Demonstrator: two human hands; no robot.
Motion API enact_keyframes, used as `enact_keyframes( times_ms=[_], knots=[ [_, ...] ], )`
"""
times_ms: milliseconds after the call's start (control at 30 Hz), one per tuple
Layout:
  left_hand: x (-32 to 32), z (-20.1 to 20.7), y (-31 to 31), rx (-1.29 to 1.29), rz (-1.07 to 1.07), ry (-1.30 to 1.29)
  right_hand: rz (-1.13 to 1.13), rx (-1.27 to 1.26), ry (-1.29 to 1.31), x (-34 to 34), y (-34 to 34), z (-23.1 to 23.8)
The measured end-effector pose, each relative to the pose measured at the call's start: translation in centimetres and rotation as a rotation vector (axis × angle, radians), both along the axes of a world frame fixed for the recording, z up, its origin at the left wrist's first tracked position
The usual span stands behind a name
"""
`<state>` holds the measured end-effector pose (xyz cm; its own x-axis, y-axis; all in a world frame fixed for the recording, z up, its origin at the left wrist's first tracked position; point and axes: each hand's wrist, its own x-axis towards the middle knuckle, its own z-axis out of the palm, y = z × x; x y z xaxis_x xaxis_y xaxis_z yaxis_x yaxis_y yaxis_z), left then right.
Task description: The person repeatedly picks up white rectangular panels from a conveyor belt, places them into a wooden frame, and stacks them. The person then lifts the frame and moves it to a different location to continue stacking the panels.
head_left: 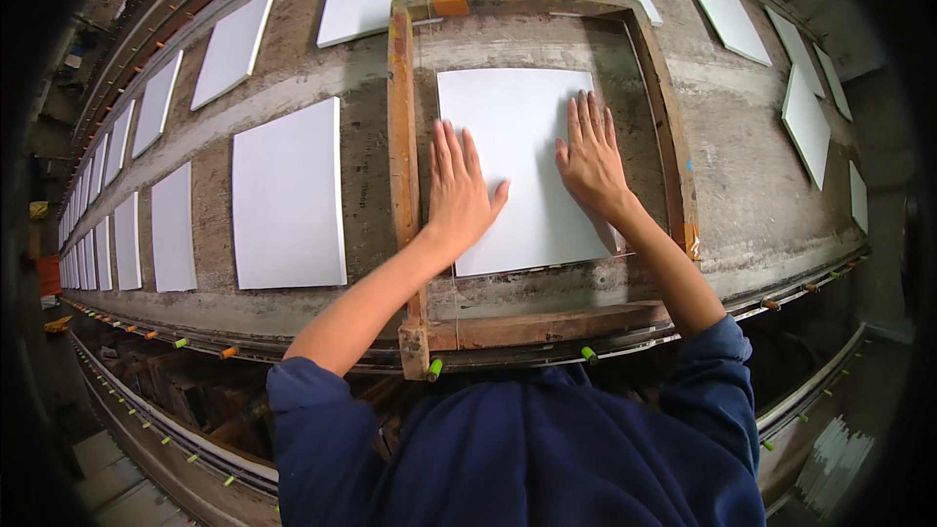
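Note:
A stack of white sheets [517,166] lies on the long worktable, inside an open wooden frame [673,146]. My left hand [459,181] rests flat along the stack's left edge, fingers stretched away from me and thumb out to the side. Along the right edge lies my right hand [590,156], likewise flat with its fingers extended and dark smudges on the fingertips. Neither hand grips anything. The frame surrounds the stack on all sides, with bare tabletop showing between them. An orange piece [450,3] is fixed to its far bar.
More white stacks, such as one to the left [288,195], stand in two rows along the stained worktable [752,176]. Green pegs [435,369] and orange pegs [229,352] line the near rail. Across a gap, another rail with green pegs [768,445] runs at the lower right.

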<state>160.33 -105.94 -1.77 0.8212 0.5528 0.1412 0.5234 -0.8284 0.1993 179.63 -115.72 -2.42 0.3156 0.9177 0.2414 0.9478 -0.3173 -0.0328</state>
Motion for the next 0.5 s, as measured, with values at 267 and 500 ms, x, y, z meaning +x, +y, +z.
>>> enact_keyframes(
  times_ms=[267, 500],
  knots=[
    [10.5, -2.5, 8.6, 0.112, 0.171, -0.107, 0.116, 0.035, 0.031, 1.9, 7.1, 0.4],
    [13.3, -3.3, 10.0, 0.097, 0.251, -0.259, 0.091, 0.117, 0.101, 3.4, 11.5, -1.3]
  ],
)
